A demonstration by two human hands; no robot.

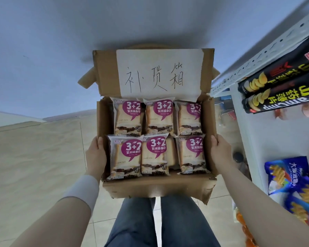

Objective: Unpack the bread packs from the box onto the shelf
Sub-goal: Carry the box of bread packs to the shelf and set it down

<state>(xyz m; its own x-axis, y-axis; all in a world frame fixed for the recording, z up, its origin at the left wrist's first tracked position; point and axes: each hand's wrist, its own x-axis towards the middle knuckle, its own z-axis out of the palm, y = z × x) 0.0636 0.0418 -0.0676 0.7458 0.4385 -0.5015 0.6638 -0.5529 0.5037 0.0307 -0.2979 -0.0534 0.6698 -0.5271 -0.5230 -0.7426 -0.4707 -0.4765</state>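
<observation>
Head view: left hand (96, 155) & right hand (220, 152) each clamp a side of the box (155, 188), thumbs over the rim, box held in air. Six bread packs (126, 156) lie flat inside, none on the shelf (243, 113) yet. Risk: soft cardboard w/ torn front flap (201, 192) sags or tips, packs slide out. Tiled floor (34, 157) below, pale wall (43, 50) ahead, shelf at right w/ snack packs (278, 90)

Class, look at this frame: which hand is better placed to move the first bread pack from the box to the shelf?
Probably the right hand: it grips the box beside the near right bread pack, and the shelf stands on that side. The left hand could support the box.
</observation>
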